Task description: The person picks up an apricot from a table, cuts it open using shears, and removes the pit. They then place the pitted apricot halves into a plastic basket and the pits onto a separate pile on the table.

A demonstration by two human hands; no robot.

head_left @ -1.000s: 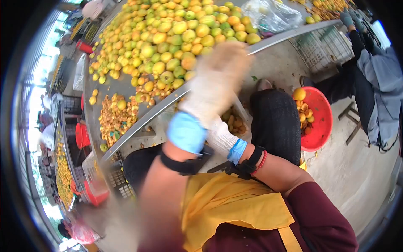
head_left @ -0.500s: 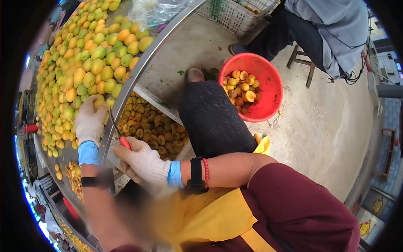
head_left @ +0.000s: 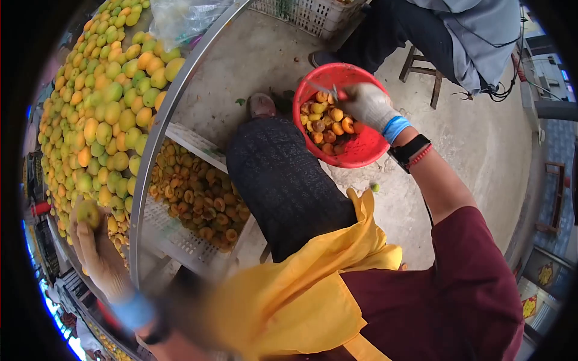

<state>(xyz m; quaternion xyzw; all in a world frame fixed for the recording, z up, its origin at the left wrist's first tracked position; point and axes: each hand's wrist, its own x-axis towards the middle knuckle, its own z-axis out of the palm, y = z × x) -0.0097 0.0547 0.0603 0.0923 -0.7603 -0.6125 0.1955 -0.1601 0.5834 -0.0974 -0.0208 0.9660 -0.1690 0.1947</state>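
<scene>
My left hand (head_left: pixel 96 249), in a pale glove, holds a greenish fruit (head_left: pixel 88 214) at the near-left edge of the heap of yellow, orange and green fruit (head_left: pixel 102 114). Over the red basin (head_left: pixel 376 150) is my right hand (head_left: pixel 366 106), also gloved, closed round the red handle of a knife (head_left: pixel 341 95). The knife's blade is smeared by motion and points left across the basin. Below it in the basin lie several orange and yellow fruit pieces (head_left: pixel 328 122).
A metal table rim (head_left: pixel 180 84) curves beside the heap. Under it stands a white crate (head_left: pixel 198 143) of halved fruit (head_left: pixel 198 201). A seated person in dark trousers (head_left: pixel 415 30) is beyond the basin, near a wooden stool (head_left: pixel 435 72). Plastic bags (head_left: pixel 180 21) lie on the table.
My right hand has moved from the table rim to over the basin with the knife. My left hand has come back toward me, now with a fruit. The view has shifted.
</scene>
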